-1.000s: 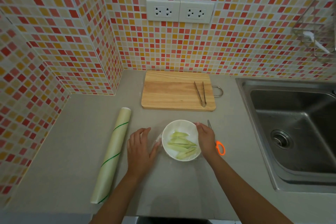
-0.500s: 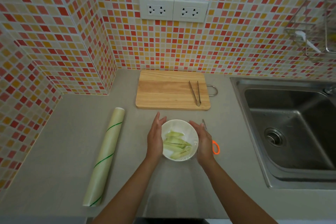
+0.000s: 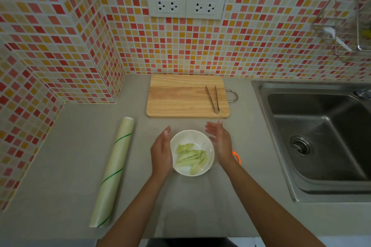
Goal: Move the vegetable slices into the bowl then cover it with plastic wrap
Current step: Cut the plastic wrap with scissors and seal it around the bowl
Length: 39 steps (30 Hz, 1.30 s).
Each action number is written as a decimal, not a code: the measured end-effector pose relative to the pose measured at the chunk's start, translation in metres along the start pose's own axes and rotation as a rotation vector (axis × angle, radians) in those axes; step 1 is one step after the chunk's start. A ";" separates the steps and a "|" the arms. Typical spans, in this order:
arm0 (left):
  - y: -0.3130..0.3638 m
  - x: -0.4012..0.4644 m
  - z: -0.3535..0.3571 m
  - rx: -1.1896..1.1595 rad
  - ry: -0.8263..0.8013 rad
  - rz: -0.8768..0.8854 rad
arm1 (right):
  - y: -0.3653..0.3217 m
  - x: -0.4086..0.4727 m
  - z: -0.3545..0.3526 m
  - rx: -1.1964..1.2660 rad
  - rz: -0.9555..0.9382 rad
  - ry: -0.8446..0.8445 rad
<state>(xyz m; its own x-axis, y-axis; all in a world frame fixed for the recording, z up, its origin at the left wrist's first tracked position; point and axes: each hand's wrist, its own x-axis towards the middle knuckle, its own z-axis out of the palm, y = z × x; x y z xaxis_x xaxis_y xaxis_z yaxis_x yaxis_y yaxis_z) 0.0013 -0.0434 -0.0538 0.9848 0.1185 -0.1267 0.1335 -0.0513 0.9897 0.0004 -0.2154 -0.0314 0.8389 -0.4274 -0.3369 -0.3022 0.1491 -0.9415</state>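
A round white bowl [image 3: 192,152] of pale green vegetable slices [image 3: 191,157] sits between the flat, released fingers of the left hand [image 3: 161,151] and right hand [image 3: 219,142], neither grasping anything.

Left hand [image 3: 161,151], right hand [image 3: 220,142]: flat, fingers extended

Pale green vegetable slices [image 3: 190,157] lie in the white bowl [image 3: 192,136].

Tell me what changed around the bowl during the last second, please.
The left hand rose from flat on the counter to stand edge-on against the bowl. The right hand left the rim and opened beside it. Slices, roll, tongs stayed put.
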 end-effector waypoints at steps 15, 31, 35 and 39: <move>-0.005 -0.002 -0.010 0.054 0.053 -0.061 | 0.034 -0.011 0.006 -0.522 -0.036 0.172; -0.013 -0.003 -0.019 0.000 0.122 -0.086 | 0.036 -0.002 0.003 -0.656 -0.099 0.129; -0.013 -0.002 -0.018 0.006 0.110 -0.089 | 0.022 0.001 -0.012 -0.774 -0.149 0.166; -0.013 -0.003 -0.016 -0.016 0.132 -0.101 | 0.013 -0.004 -0.010 -0.803 -0.149 0.190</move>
<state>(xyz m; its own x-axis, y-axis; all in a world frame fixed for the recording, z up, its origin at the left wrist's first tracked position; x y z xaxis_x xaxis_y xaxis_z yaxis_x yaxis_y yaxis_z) -0.0050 -0.0275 -0.0652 0.9432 0.2518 -0.2168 0.2281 -0.0166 0.9735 -0.0110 -0.2208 -0.0424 0.8268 -0.5461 -0.1346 -0.4849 -0.5708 -0.6626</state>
